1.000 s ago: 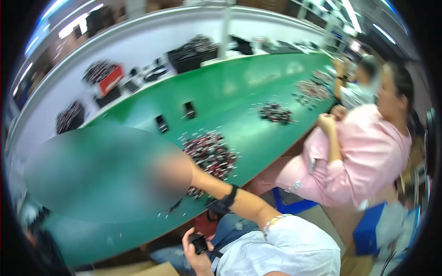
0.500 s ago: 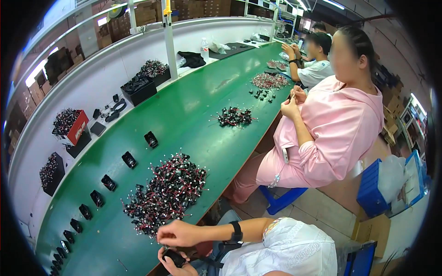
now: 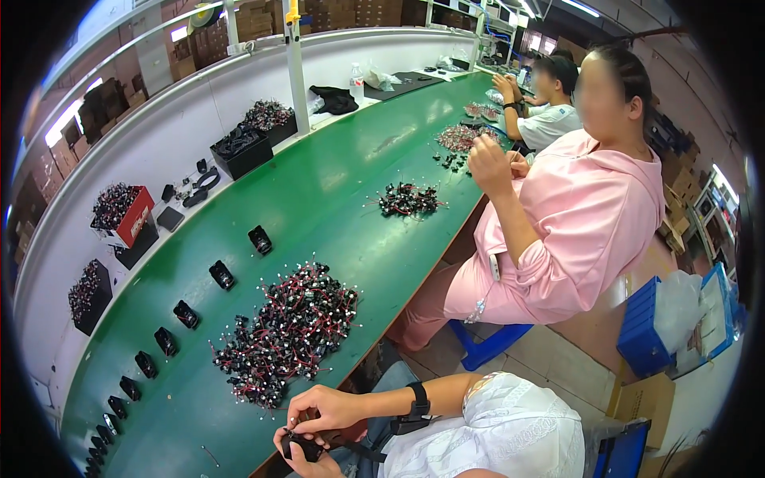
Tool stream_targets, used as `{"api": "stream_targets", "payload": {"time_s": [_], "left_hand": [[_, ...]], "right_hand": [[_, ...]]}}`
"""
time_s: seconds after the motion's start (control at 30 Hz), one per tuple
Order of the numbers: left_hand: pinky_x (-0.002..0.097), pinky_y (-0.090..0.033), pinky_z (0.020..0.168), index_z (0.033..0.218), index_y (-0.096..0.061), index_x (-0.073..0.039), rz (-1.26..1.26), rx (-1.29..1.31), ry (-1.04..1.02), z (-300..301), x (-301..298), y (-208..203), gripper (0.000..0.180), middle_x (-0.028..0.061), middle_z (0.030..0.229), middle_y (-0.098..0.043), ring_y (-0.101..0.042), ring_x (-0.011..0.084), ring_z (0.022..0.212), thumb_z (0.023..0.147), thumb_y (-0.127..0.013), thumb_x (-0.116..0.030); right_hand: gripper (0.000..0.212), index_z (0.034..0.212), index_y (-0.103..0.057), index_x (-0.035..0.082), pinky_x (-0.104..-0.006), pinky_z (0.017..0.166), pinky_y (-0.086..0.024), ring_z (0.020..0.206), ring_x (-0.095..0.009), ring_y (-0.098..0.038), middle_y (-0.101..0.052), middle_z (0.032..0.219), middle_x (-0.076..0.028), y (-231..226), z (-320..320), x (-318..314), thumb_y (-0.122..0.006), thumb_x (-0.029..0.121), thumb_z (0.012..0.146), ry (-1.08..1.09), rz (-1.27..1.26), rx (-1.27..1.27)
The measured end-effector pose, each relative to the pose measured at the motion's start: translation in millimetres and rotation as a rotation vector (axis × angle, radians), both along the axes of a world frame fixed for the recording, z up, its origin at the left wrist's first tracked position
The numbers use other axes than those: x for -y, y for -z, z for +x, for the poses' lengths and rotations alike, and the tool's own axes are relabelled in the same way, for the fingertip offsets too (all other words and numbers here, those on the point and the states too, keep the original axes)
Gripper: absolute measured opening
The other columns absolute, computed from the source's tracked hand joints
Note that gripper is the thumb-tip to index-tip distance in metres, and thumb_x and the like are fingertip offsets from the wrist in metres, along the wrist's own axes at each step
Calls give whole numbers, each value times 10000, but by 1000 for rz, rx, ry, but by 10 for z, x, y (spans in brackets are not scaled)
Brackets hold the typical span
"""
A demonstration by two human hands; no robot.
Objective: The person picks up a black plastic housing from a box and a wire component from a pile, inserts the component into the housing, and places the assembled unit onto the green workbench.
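My left hand [image 3: 309,468] holds a small black plastic housing [image 3: 301,448] just off the bench's near edge. My right hand [image 3: 331,407], with a black strap on its wrist, bends over it. Its thumb and fingers are pinched together at the housing's upper edge; whatever they grip is too small and covered to make out. Close beyond my hands lies a large heap of small black parts with red and black wires [image 3: 291,331]. Similar black housings [image 3: 221,275] stand in a spaced, curving row along the bench's left part.
The green bench [image 3: 335,159] stretches away to the far right. A co-worker in pink [image 3: 574,215] sits beside me, near a smaller wired-parts heap [image 3: 409,199]. Black boxes [image 3: 241,153] and a red-and-white box [image 3: 127,215] of parts line the back ledge. Blue crates [image 3: 641,327] stand on the floor.
My right hand has come down onto the housing in my left hand, fingers now pinched at its edge. The co-worker in pink has raised a hand.
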State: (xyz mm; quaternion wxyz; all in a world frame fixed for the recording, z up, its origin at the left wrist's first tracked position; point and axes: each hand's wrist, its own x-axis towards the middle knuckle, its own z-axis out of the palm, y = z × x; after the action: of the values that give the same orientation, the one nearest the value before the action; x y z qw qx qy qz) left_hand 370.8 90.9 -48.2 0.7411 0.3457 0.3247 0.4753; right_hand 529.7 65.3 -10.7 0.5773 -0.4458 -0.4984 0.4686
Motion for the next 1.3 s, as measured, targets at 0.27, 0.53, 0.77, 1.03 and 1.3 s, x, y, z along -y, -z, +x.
{"api": "stream_targets", "payload": {"time_s": [0.27, 0.53, 0.77, 1.03, 1.3], "left_hand": [[218, -387, 568, 1286, -491, -114, -13, -30, -116, 70, 40, -137, 446, 20, 876, -537, -525, 114, 711, 943, -584, -384], [420, -520, 798, 1156, -665, -43, 633, -529, -74, -26, -5, -72, 222, 204, 1214, -560, -603, 361, 966, 958, -569, -7], [339, -501, 797, 1224, -596, -47, 266, -365, -127, -279, 37, 28, 330, 126, 1178, -583, -603, 260, 986, 906, -655, -110], [299, -537, 742, 1291, -479, -53, -110, 280, 166, 113, -121, -239, 375, 126, 1097, -630, -634, 183, 922, 1027, -538, -312], [333, -561, 774, 1324, -449, -82, -241, 374, 31, 24, -60, -304, 342, 98, 1065, -629, -646, 172, 923, 1096, -314, -300]], "right_hand": [[128, 938, -661, -8, -300, 628, -521, 723, -181, -671, -657, 878, -84, 93, 35, 43, -683, 114, 907, 142, 256, 291], [122, 956, -670, -4, -318, 641, -527, 711, -200, -661, -635, 875, -88, 108, -8, 110, -689, 98, 891, 102, 280, 436], [106, 924, -682, 10, -324, 645, -527, 691, -213, -655, -629, 866, -98, 82, -217, 58, -701, 104, 881, 4, 203, 305], [146, 882, -740, 28, -289, 674, -555, 751, -194, -685, -697, 854, -97, -294, 120, 85, -787, 3, 746, 236, 137, 582], [158, 847, -725, 24, -247, 609, -493, 693, -146, -635, -655, 819, -71, -287, -86, 107, -797, -38, 721, 225, 211, 559]]}}
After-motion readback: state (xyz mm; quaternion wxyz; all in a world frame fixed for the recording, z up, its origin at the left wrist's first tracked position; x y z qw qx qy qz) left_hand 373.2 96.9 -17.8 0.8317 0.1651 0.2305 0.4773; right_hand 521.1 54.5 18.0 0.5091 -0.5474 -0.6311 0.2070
